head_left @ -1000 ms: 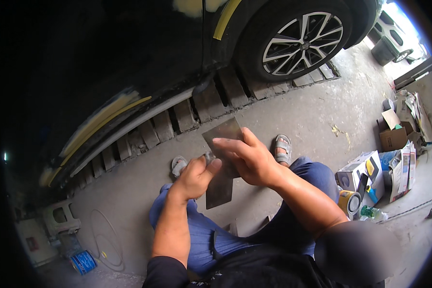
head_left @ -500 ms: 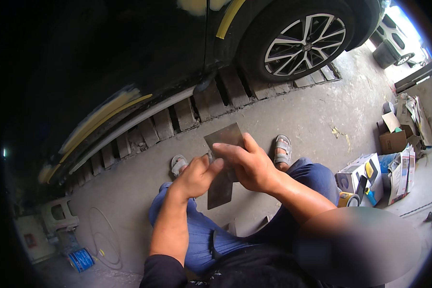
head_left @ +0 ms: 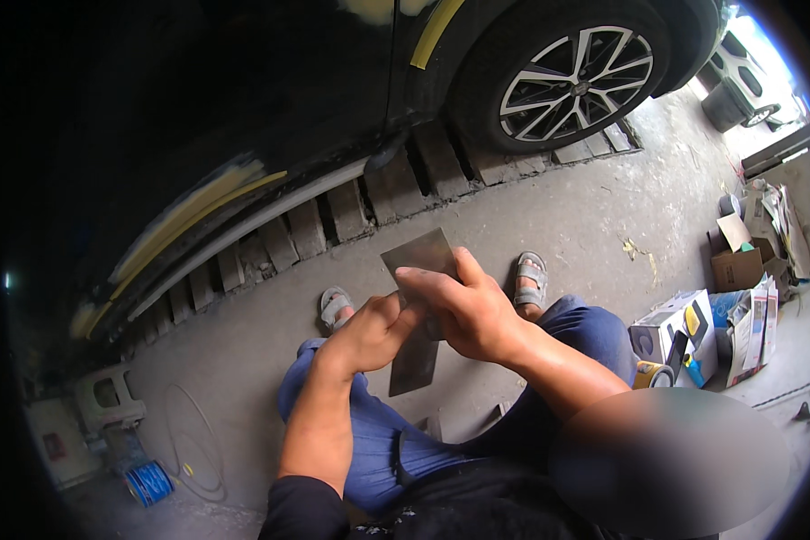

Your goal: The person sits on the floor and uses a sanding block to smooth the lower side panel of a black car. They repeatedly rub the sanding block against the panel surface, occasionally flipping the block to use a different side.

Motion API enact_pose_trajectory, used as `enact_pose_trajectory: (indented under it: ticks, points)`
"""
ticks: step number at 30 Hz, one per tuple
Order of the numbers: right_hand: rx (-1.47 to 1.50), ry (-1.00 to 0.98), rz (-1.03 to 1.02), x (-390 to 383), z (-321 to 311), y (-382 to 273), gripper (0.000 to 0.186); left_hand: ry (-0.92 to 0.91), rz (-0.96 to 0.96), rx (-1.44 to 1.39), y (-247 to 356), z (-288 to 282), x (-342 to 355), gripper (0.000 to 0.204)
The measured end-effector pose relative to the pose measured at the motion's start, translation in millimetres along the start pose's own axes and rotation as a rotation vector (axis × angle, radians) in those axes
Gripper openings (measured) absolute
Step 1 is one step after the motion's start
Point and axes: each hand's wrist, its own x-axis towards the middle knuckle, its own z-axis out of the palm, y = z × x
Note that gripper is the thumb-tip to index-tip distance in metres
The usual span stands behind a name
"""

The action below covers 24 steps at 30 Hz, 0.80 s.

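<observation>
Right hand (head_left: 479,313): fingers grasping a grey metal plate (head_left: 426,251), which projects beyond them, away from the body. Left hand (head_left: 366,334): fingers curled, close against the right ones; cannot tell what they grasp. Dark flat piece (head_left: 413,371) projects from between the hands toward the lap; join hidden. Car wheel (head_left: 578,88) well beyond the fingers.
</observation>
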Motion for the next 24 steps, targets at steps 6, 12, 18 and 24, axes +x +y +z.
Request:
enact_pose_trajectory:
  ticks: [6,12,18,24]
  points:
    - [0.024,-0.038,0.004,1,-9,2,0.051,-0.016,-0.043,-0.187,3,1,0,0.029]
    - [0.035,0.005,0.005,6,-7,0,0.042,0.061,0.016,-0.175,-19,12,-2,0.028]
    - [-0.022,0.258,0.031,16,-32,21,0.042,0.179,-0.156,-0.460,-13,-2,-8,0.022]
    - [0.033,0.327,0.055,15,-30,23,0.043,0.433,-0.083,-0.622,-18,-6,0,0.028]
